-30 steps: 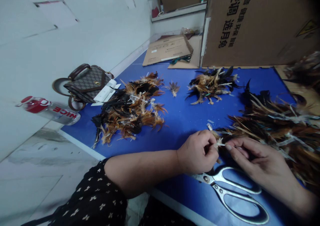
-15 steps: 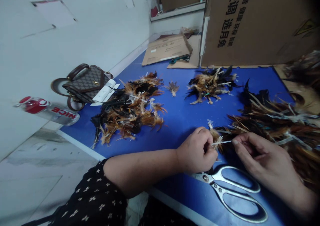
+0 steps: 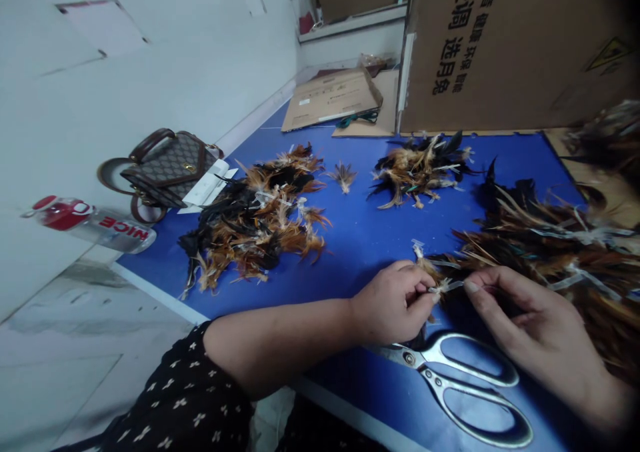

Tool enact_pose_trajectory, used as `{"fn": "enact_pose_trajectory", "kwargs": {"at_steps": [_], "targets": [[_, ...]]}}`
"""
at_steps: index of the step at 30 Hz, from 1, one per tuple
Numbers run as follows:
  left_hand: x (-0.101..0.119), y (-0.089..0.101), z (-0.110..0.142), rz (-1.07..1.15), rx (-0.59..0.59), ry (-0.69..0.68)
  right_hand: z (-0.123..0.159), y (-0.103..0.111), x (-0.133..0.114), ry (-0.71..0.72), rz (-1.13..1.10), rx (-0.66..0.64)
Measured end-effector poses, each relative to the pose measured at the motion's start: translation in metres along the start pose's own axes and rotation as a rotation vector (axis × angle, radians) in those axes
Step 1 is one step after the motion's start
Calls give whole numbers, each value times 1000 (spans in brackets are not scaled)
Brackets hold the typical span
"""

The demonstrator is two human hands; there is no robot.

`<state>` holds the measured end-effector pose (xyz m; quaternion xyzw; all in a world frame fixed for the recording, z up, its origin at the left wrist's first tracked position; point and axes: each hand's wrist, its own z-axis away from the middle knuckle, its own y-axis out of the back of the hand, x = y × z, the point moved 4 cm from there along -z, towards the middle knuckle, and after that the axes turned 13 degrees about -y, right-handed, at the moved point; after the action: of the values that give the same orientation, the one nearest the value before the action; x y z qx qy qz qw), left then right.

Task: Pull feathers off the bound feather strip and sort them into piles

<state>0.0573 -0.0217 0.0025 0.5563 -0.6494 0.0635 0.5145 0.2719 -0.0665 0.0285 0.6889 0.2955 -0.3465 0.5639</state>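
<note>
Head view: at lower right of the frame, the left hand (image 3: 395,302) and right hand (image 3: 530,332) both pinch a small feather tuft (image 3: 440,287) off the feather strip (image 3: 550,259); separating it seems underway. Scissors (image 3: 460,385) lie on the counter (image 3: 365,239) just below, likely needed next.

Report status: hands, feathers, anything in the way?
Left hand and right hand pinch one feather bundle between them. Scissors lie shut beneath the hands, untouched.

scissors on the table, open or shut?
Cannot tell. The scissors lie flat on the blue table, both handle loops in view, but the left hand covers the blades.
</note>
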Motion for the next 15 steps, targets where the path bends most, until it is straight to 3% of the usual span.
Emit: {"fn": "enact_pose_trajectory", "kwargs": {"at_steps": [4,10,15], "targets": [[1,2,-3,-58,-41,-62,3,2,2,5,-5,-24],[2,4,0,-43,57,-37,2,6,5,-49,-70,-55],[3,-2,0,-10,-29,-113,4,3,-3,-35,-100,-113]]}}
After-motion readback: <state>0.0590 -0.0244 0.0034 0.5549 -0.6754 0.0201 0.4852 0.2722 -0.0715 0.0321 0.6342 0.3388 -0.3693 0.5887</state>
